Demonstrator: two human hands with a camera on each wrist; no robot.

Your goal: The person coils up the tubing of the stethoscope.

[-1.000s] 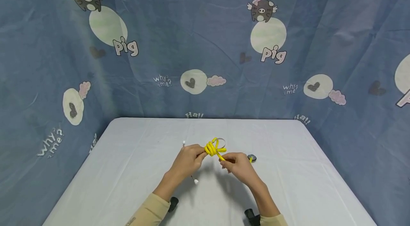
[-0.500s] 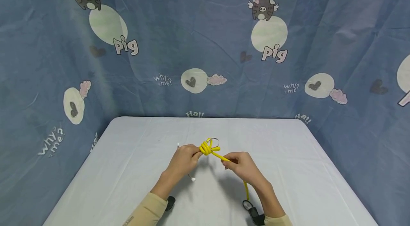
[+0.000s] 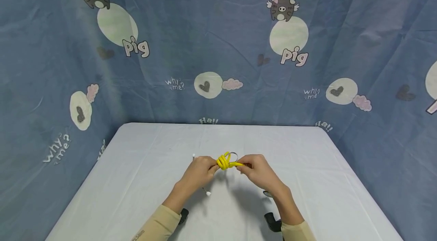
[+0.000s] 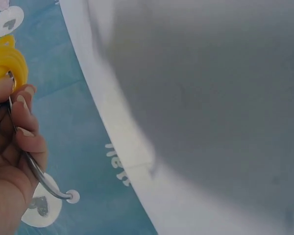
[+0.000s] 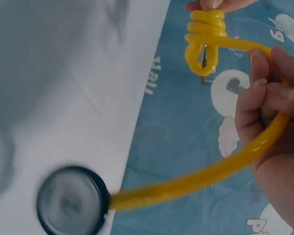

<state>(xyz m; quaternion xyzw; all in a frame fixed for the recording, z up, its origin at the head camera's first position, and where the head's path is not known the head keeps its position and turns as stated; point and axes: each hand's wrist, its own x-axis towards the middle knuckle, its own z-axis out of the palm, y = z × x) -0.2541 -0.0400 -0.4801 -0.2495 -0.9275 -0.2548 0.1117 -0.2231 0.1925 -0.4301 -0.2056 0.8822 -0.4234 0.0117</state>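
Note:
A stethoscope is held up over the table, its yellow tubing wound into a coil (image 3: 223, 162) between my hands. My left hand (image 3: 199, 170) grips the metal ear tubes (image 4: 41, 176) right below the coil. White ear tips (image 3: 208, 193) stick out on both sides of that hand. Just right of the coil, my right hand (image 3: 258, 172) pinches the tubing (image 5: 237, 43), which runs on across the palm. From there it curves to the round chest piece (image 5: 71, 200), hanging blurred and partly behind the right wrist in the head view. A thin silver ring (image 3: 234, 156) shows at the coil's loop.
A white-covered table (image 3: 164, 142) lies under both hands, with their shadows on it. Behind and to the sides hangs a blue curtain (image 3: 235, 43) printed with pigs and hearts. Dark wrist-camera mounts (image 3: 273, 222) sit under both wrists.
My right hand first drew the tubing away from the coil, then rose and came back nearer to it. The chest piece swung down toward the wrist and part way up again. My left hand barely shifted.

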